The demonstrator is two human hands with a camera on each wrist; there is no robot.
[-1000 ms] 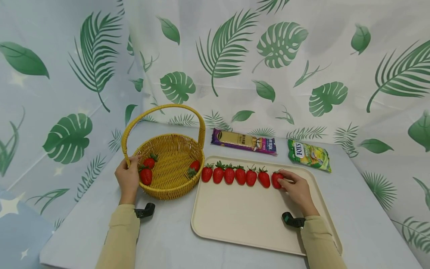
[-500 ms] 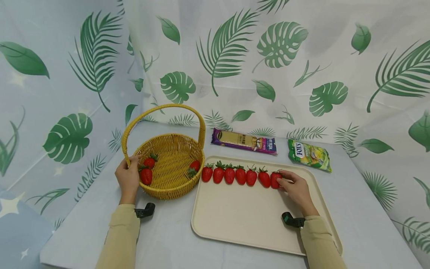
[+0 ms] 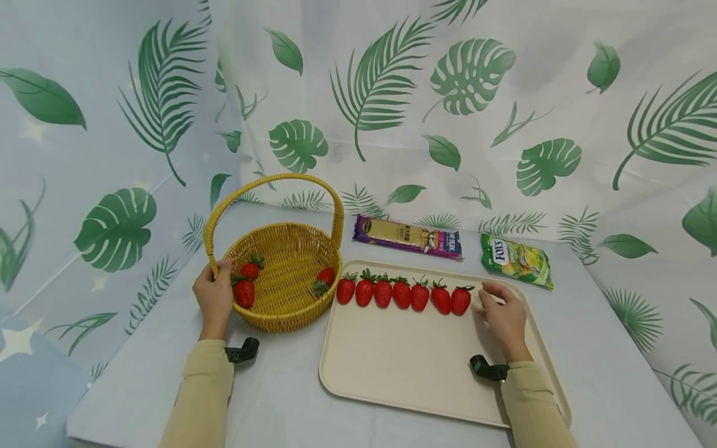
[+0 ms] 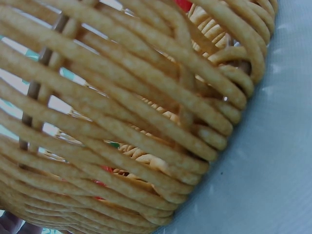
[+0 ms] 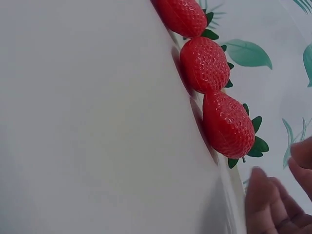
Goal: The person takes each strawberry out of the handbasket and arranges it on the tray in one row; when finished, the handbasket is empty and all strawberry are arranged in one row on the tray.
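Observation:
My left hand grips the yellow wicker basket at its left rim, by the foot of the tall handle. Two red strawberries lie inside on the left and one on the right. In the left wrist view the basket's woven wall fills most of the picture. On the beige tray, several strawberries stand side by side along the back edge, leaves pointing away. Just right of the rightmost strawberry, my right hand hovers with nothing in its fingers. A small gap separates its fingertips from that strawberry in the right wrist view.
Behind the tray lies a long purple and gold packet. A green FOX'S candy bag sits at the back right, close to the tray's corner. Leaf-printed cloth hangs behind the table.
My right hand slid the rightmost strawberry slightly left toward its neighbour, then let go and drew back to the right. My left hand has stayed on the basket.

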